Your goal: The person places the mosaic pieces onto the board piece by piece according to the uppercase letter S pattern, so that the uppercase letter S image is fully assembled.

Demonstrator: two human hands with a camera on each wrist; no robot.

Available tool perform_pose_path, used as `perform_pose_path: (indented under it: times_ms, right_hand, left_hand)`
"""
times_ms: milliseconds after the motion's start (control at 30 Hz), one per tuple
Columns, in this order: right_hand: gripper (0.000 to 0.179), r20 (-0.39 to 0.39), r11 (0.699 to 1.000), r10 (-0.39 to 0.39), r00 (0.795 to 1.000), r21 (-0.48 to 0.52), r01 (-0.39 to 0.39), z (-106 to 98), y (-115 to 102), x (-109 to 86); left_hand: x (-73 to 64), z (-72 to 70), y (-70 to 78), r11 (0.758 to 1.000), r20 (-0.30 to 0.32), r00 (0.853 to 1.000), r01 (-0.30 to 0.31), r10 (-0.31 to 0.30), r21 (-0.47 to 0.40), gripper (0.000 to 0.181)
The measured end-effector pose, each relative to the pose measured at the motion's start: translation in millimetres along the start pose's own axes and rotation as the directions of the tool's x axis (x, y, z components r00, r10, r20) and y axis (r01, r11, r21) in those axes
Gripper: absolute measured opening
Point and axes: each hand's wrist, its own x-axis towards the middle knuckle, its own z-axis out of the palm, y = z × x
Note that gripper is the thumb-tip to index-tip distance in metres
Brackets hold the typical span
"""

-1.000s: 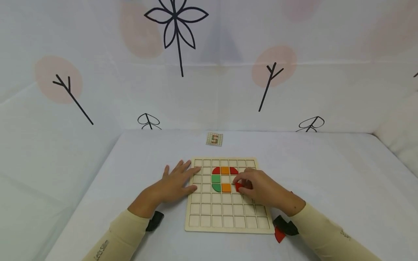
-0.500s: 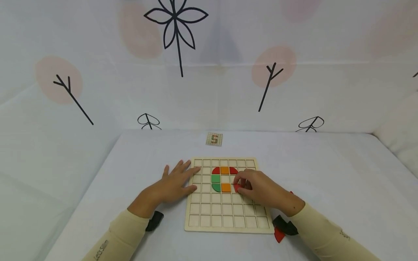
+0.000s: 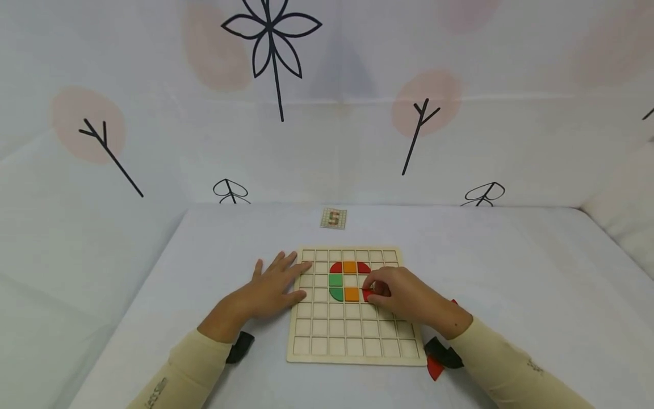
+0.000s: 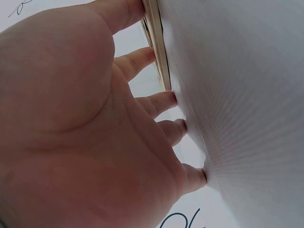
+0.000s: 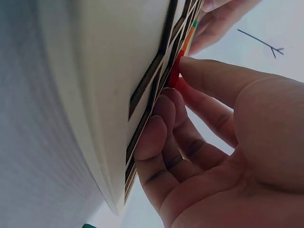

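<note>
A pale wooden grid board (image 3: 337,362) lies on the white cloth. My left hand (image 3: 263,295) is spread at its left edge, thumb and index finger on the rim and the other fingertips on the cloth. My right hand (image 3: 406,292) pinches a small red tile (image 3: 366,295) between thumb and index finger, just right of an orange tile (image 3: 351,293); the fingers cover part of it. In the right wrist view the red tile (image 5: 175,72) sits down at the grid, the other fingertips along the board. A green quarter-round (image 3: 336,294) adjoins that orange tile on the left.
Above these are a green square (image 3: 335,279) and a red, orange (image 3: 349,267) and red row. A small card (image 3: 333,218) with an S pattern lies behind the board. Loose dark (image 3: 444,353) and red pieces (image 3: 435,369) lie by my right forearm, a dark piece (image 3: 240,347) by my left.
My right hand has shifted the red tile slightly left, closer to the orange tile, and it lies flatter over the grid. The left hand stays in place.
</note>
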Motion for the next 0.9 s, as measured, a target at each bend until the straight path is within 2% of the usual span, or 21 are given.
perform_pose_path:
  times_ms: [433, 900]
  right_hand:
    - [0.01, -0.018, 0.998, 0.039, 0.999, 0.041, -0.038, 4.9, -2.1, 4.4]
    - [0.01, -0.011, 0.998, 0.039, 0.999, 0.058, -0.038, 5.2, -1.5, 1.7]
  left_hand:
    - [2.3, 5.4, -6.5, 1.0, -0.015, 1.0, -0.003, 0.003, 0.005, 0.064]
    - [2.5, 6.5, -5.7, 1.0, -0.014, 1.0, -0.007, 0.007, 0.003, 0.065]
